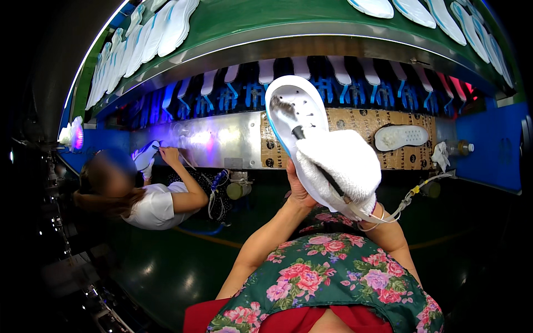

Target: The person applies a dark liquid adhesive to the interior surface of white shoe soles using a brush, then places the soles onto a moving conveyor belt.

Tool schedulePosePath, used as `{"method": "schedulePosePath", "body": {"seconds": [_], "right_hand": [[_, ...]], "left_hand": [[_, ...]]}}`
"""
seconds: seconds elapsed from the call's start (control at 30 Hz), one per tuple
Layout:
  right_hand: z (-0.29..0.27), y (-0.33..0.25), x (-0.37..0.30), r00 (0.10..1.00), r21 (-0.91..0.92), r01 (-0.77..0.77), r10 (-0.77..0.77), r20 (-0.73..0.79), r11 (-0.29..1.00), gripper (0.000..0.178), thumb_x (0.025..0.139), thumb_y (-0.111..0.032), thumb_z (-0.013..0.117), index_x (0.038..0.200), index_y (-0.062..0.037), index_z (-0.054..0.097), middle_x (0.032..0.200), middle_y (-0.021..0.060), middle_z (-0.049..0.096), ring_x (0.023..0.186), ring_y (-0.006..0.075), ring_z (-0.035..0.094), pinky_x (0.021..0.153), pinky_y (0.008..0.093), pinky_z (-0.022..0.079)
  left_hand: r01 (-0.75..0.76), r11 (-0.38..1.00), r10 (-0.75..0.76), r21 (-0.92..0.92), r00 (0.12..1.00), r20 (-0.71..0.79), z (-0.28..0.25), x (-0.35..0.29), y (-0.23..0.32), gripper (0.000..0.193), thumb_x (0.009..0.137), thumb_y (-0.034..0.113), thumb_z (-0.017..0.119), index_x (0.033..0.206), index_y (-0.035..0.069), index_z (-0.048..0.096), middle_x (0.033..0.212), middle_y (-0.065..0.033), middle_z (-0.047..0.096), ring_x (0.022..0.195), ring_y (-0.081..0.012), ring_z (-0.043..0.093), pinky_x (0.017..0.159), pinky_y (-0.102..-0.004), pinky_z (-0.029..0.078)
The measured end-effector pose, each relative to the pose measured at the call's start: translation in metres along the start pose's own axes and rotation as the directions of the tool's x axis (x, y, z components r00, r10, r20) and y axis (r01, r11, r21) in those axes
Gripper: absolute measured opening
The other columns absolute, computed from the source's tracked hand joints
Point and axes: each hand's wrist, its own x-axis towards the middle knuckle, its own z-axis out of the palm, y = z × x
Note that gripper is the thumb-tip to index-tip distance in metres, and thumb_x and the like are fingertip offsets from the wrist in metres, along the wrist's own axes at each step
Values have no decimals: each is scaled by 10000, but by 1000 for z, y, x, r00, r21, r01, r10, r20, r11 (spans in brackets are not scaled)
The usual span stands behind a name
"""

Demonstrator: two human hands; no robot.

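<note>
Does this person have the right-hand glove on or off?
On: a white knit glove covers the right hand, while the visible part of the left hand is bare.

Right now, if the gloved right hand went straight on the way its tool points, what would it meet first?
Probably the inside of the sole in the left hand; the right hand's tool seems at its surface, though contact is unclear.

Shoe sole [315,117] looks smooth, metal benchtop [227,143] glossy, knitted glove [351,160] rough.
</note>
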Motion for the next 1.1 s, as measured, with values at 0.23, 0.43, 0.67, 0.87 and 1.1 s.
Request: {"method": "schedulePosePath", "body": {"seconds": [0.23, 0.43, 0.67, 0.87, 1.1], "right_hand": [[5, 0, -2, 936, 272, -246, 301, -185, 930, 205, 751, -14, 745, 954, -1, 722, 951, 132, 725, 835, 245, 691, 766, 337, 536], [2, -10, 1, 964, 269, -216, 249, -95, 939, 233, 753, -25, 750, 984, -9, 717, 965, 138, 720, 856, 244, 691, 763, 342, 539], [14, 4, -20, 989, 57, -120, 124, -75, 991, 266, 745, -32, 740, 1010, -40, 724, 994, 99, 726, 918, 267, 698, 890, 378, 517], [20, 15, -36, 915, 413, -327, 395, -87, 850, 258, 768, -45, 730, 1026, -43, 724, 991, 133, 720, 946, 265, 694, 844, 377, 531], [7, 19, -22, 945, 381, -301, 328, -7, 874, 217, 759, -55, 753, 974, -27, 733, 947, 121, 721, 871, 267, 697, 802, 352, 543]], "left_hand": [[-21, 999, 29, -44, 979, 200, -4, 9, -1, 900, 791, 725, 585, 1466, 174, 357, 1461, -86, 434, 1330, -259, 437, 1130, -473, 354], [123, 961, -83, -250, 983, 165, -38, 20, -15, 928, 772, 751, 579, 1434, 124, 405, 1392, -131, 505, 1264, -315, 505, 1086, -500, 402], [-126, 985, 124, 116, 992, 26, -15, 23, -1, 888, 807, 749, 527, 1392, 88, 428, 1313, -111, 543, 1233, -266, 522, 1072, -448, 416], [-70, 997, 76, -44, 985, 155, -9, 33, 13, 981, 756, 771, 574, 1401, 54, 400, 1318, -156, 525, 1222, -311, 528, 1035, -512, 449], [16, 951, 115, -307, 907, 405, -16, 44, 23, 997, 777, 853, 412, 1487, 163, 298, 1364, -183, 503, 1234, -429, 496, 1024, -564, 441]]}}
